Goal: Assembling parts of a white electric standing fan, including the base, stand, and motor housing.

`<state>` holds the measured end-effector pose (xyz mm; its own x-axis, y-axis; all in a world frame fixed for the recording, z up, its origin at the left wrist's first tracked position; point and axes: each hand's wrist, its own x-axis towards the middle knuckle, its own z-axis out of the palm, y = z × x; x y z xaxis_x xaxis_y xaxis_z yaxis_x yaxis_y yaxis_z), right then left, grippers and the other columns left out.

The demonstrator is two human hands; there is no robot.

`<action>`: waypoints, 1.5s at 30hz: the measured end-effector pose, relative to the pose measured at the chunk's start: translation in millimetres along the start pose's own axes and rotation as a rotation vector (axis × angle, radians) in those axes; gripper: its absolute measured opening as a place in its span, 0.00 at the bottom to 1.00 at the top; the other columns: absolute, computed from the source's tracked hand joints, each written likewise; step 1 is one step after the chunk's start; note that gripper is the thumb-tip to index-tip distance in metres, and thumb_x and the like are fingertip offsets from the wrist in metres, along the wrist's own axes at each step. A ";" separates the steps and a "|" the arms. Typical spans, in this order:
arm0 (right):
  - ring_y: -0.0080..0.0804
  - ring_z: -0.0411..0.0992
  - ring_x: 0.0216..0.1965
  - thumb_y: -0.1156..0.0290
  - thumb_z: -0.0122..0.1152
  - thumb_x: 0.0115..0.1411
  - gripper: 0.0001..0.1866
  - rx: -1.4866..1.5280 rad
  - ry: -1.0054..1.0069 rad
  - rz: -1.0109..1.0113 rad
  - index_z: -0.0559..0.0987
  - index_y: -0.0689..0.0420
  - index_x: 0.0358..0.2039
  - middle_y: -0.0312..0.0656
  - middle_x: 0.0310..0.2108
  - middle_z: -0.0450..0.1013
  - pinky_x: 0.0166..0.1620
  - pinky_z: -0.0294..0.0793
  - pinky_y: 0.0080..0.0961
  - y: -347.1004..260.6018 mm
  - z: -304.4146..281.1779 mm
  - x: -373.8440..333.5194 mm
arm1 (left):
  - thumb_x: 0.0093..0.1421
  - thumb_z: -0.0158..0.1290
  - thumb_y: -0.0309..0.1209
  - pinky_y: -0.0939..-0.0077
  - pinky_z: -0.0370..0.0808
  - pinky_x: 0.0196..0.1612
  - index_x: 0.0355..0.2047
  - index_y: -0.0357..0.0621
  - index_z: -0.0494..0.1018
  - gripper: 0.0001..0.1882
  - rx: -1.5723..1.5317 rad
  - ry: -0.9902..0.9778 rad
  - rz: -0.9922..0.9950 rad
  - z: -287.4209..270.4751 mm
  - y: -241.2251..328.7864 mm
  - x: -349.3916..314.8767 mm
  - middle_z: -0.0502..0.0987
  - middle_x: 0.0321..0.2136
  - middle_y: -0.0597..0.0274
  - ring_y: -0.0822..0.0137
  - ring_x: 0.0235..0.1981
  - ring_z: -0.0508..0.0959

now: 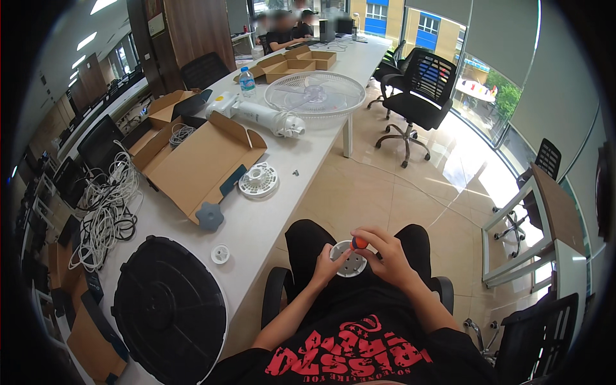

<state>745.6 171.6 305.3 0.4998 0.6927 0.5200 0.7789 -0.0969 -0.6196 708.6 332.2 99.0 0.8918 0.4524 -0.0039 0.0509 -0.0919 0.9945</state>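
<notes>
Over my lap, my left hand [326, 265] grips the rim of a round white plastic cover [350, 267], whose inner side with small holes faces up. My right hand [384, 254] is closed around the orange and dark blue handle of a screwdriver [359, 243], held above the cover. The screwdriver's tip is hidden, so I cannot tell whether it touches a screw. On the table to my left lie a small white round cap [220, 255], a grey lobed knob [210, 217], a white slotted round fan part [258, 181] and a few tiny screws [296, 172].
A large black round base [168, 314] lies at the table's near end. Beyond are an open cardboard box [199, 163], a white fan body [256, 116], a fan cage [314, 96] and a water bottle [247, 83]. Tangled cables [112, 205] hang left. An office chair [420, 96] stands right.
</notes>
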 end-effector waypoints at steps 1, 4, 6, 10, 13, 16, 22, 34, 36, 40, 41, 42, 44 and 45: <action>0.45 0.77 0.46 0.85 0.66 0.50 0.24 0.003 -0.009 -0.017 0.77 0.59 0.50 0.46 0.47 0.76 0.48 0.77 0.31 0.4 1.7 0.2 | 0.56 0.66 0.47 0.73 0.74 0.33 0.31 0.37 0.71 0.24 0.004 0.010 -0.001 -1.6 0.7 -2.1 0.78 0.27 0.57 0.72 0.30 0.78; 0.44 0.77 0.46 0.85 0.67 0.50 0.24 0.008 -0.025 -0.042 0.77 0.59 0.49 0.46 0.47 0.76 0.48 0.77 0.31 -1.1 7.3 2.0 | 0.56 0.66 0.47 0.73 0.74 0.33 0.31 0.37 0.71 0.24 0.017 0.050 0.006 -7.4 -1.1 -7.2 0.78 0.27 0.57 0.72 0.30 0.78; 0.44 0.77 0.45 0.83 0.66 0.51 0.23 0.022 -0.030 -0.065 0.77 0.58 0.49 0.46 0.46 0.76 0.46 0.77 0.32 -1.7 10.2 4.1 | 0.56 0.66 0.47 0.73 0.74 0.33 0.31 0.38 0.71 0.24 0.028 0.079 0.013 -11.1 -1.1 -11.1 0.78 0.27 0.57 0.72 0.30 0.78; 0.45 0.77 0.44 0.81 0.66 0.52 0.22 0.047 -0.025 -0.103 0.77 0.56 0.50 0.45 0.45 0.76 0.45 0.77 0.33 -2.8 15.5 6.0 | 0.55 0.66 0.48 0.73 0.74 0.33 0.31 0.38 0.70 0.25 0.009 0.129 0.008 -17.5 0.8 -20.3 0.79 0.27 0.57 0.71 0.30 0.78; 0.43 0.78 0.44 0.84 0.67 0.50 0.24 0.048 -0.062 -0.118 0.78 0.58 0.49 0.45 0.46 0.76 0.47 0.77 0.31 -7.1 16.8 8.0 | 0.55 0.66 0.48 0.73 0.74 0.34 0.31 0.38 0.70 0.25 0.002 0.161 -0.007 -22.0 1.9 -27.1 0.79 0.27 0.57 0.71 0.30 0.78; 0.43 0.77 0.44 0.84 0.67 0.51 0.24 0.092 -0.103 -0.130 0.77 0.59 0.50 0.46 0.46 0.76 0.47 0.77 0.31 -12.1 19.6 9.9 | 0.55 0.66 0.48 0.72 0.75 0.34 0.31 0.38 0.71 0.25 0.001 0.198 -0.022 -26.4 0.1 -33.9 0.79 0.27 0.57 0.71 0.31 0.78; 0.44 0.76 0.42 0.85 0.62 0.53 0.27 0.120 -0.186 -0.197 0.75 0.55 0.56 0.45 0.46 0.74 0.43 0.77 0.34 -18.5 23.1 12.7 | 0.55 0.66 0.47 0.72 0.75 0.35 0.31 0.38 0.71 0.24 -0.008 0.263 -0.024 -34.0 -0.6 -45.8 0.78 0.27 0.57 0.71 0.31 0.78; 0.45 0.76 0.42 0.85 0.62 0.53 0.28 0.146 -0.223 -0.225 0.74 0.55 0.56 0.46 0.47 0.73 0.43 0.76 0.33 -19.0 24.8 9.4 | 0.56 0.65 0.47 0.73 0.74 0.35 0.32 0.38 0.71 0.24 -0.014 0.305 -0.019 -37.6 0.0 -54.8 0.78 0.28 0.57 0.71 0.31 0.78; 0.45 0.76 0.42 0.85 0.62 0.53 0.28 0.142 -0.201 -0.233 0.74 0.55 0.56 0.46 0.47 0.74 0.43 0.76 0.33 -21.0 22.9 10.3 | 0.56 0.65 0.47 0.73 0.74 0.35 0.32 0.38 0.71 0.24 -0.007 0.297 -0.014 -36.7 -1.2 -54.2 0.78 0.28 0.57 0.71 0.31 0.77; 0.45 0.76 0.41 0.84 0.63 0.53 0.26 0.120 -0.161 -0.233 0.75 0.56 0.54 0.45 0.47 0.74 0.43 0.76 0.33 -22.0 21.1 8.2 | 0.56 0.66 0.47 0.73 0.74 0.35 0.32 0.38 0.71 0.24 -0.019 0.277 -0.023 -34.4 -6.4 -49.1 0.78 0.28 0.57 0.71 0.32 0.77; 0.45 0.76 0.41 0.84 0.63 0.53 0.26 0.114 -0.154 -0.230 0.75 0.56 0.54 0.45 0.47 0.74 0.43 0.76 0.33 -21.4 20.9 7.6 | 0.56 0.66 0.48 0.73 0.74 0.35 0.32 0.38 0.71 0.24 -0.022 0.266 -0.032 -33.5 -6.8 -47.7 0.78 0.28 0.57 0.71 0.32 0.77; 0.45 0.76 0.42 0.84 0.63 0.53 0.26 0.103 -0.149 -0.224 0.75 0.56 0.54 0.45 0.47 0.74 0.43 0.76 0.33 -19.9 19.6 6.8 | 0.56 0.66 0.48 0.73 0.74 0.35 0.32 0.38 0.71 0.24 -0.022 0.252 -0.026 -31.6 -5.2 -46.0 0.78 0.28 0.57 0.71 0.32 0.77; 0.45 0.76 0.42 0.83 0.63 0.53 0.26 0.079 -0.131 -0.211 0.75 0.56 0.54 0.45 0.47 0.74 0.43 0.76 0.33 -17.2 16.7 5.3 | 0.55 0.66 0.48 0.73 0.74 0.35 0.32 0.38 0.71 0.24 -0.035 0.224 -0.027 -27.8 -2.4 -42.7 0.79 0.28 0.57 0.71 0.32 0.78; 0.46 0.76 0.42 0.84 0.63 0.53 0.26 0.074 -0.126 -0.202 0.75 0.56 0.54 0.45 0.47 0.74 0.43 0.77 0.33 -16.1 16.8 4.8 | 0.55 0.66 0.48 0.73 0.74 0.35 0.32 0.38 0.71 0.24 -0.034 0.209 -0.022 -26.8 -3.3 -40.7 0.79 0.28 0.57 0.71 0.32 0.78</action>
<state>729.0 188.5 307.9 0.2817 0.7770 0.5629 0.8259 0.1024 -0.5545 660.1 337.9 98.7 0.7780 0.6282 -0.0073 0.0510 -0.0516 0.9974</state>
